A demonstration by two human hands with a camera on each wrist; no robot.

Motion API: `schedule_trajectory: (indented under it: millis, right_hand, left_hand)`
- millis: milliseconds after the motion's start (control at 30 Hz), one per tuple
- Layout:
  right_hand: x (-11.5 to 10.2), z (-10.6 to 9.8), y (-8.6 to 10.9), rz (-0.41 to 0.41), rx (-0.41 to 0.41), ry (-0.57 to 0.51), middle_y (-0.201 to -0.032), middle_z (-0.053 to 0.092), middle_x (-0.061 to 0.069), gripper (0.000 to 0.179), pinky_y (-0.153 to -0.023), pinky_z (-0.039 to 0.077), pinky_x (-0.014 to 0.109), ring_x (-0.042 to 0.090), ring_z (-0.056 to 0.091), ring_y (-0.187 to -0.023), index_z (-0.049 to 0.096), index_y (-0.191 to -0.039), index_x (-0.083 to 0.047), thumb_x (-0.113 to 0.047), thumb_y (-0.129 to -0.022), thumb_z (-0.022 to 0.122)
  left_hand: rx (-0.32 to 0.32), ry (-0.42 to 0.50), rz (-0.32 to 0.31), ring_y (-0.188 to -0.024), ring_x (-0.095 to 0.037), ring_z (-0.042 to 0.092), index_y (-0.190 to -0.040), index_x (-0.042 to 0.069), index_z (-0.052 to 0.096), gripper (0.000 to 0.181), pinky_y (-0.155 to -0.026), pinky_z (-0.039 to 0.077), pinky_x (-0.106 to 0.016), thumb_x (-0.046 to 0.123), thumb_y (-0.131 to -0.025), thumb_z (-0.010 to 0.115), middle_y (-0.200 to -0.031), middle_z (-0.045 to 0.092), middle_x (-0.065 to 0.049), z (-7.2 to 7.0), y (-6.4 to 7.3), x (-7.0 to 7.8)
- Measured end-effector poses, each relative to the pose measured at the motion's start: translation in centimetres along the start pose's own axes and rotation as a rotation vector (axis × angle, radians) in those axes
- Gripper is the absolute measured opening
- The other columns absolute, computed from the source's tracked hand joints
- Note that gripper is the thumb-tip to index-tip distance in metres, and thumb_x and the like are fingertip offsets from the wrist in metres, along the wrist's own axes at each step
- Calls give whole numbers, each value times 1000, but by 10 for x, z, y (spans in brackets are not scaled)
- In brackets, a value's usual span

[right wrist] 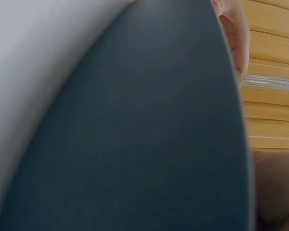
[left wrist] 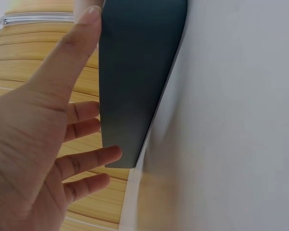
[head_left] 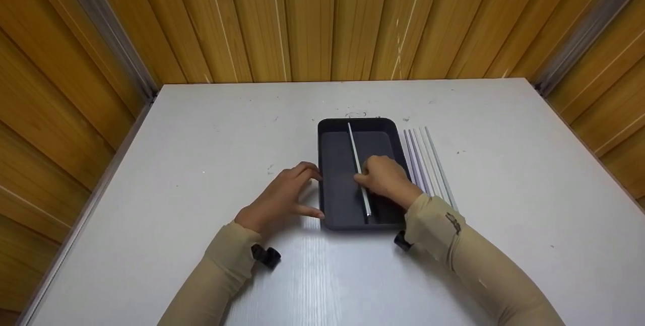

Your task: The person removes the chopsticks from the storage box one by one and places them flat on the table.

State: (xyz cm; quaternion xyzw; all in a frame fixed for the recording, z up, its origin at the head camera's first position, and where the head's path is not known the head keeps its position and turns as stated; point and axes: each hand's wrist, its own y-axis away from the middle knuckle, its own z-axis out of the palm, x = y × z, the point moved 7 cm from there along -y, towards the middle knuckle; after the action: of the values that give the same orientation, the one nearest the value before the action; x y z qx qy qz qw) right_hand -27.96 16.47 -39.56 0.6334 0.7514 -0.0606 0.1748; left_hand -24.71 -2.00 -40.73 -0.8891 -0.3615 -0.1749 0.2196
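Note:
A shallow dark grey tray (head_left: 337,205) stands lengthwise on the table. Inside it a thin pale rod (head_left: 355,147) runs nearly from the far wall to the near wall, its near end slightly to the right. My right hand (head_left: 385,177) reaches over the tray's right rim, its thumb across the rod and its fingers curled beside it. At the left side, my left hand (head_left: 284,192) steadies the tray with spread, loosely bent fingers. Its thumb tip and fingertips lie at the tray's outer wall (left wrist: 135,82) in the left wrist view. That wall hides the right hand's grip in the right wrist view.
Several thin rods, purple (head_left: 416,159), white (head_left: 429,159) and grey-green (head_left: 439,165), lie side by side along the tray's right; the right forearm covers their near ends. White table (head_left: 227,139) surrounds the tray, with wood-patterned walls (head_left: 307,23) behind and at both sides.

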Motion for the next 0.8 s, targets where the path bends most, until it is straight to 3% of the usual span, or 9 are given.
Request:
schedule_trajectory:
  millis: [367, 800]
  right_hand:
    - [14, -8, 10, -8, -16, 14, -49, 34, -6, 43, -46, 25, 22, 10, 33, -47, 37, -54, -17, -27, -90, 58]
    - [43, -21, 19, 34, -13, 11, -51, 36, -6, 40, -46, 27, 22, 11, 38, -49, 37, -56, -17, -27, -88, 57]
  left_hand:
    - [5, -1, 15, -111, -29, 56, -119, 7, 57, 71, -98, 47, -45, 47, -66, 83, -130, 52, -9, 2, 6, 4]
    - [-24, -16, -20, -115, -27, 54, -120, 8, 57, 73, -102, 44, -44, 50, -66, 82, -132, 51, -7, 6, 4, 5]
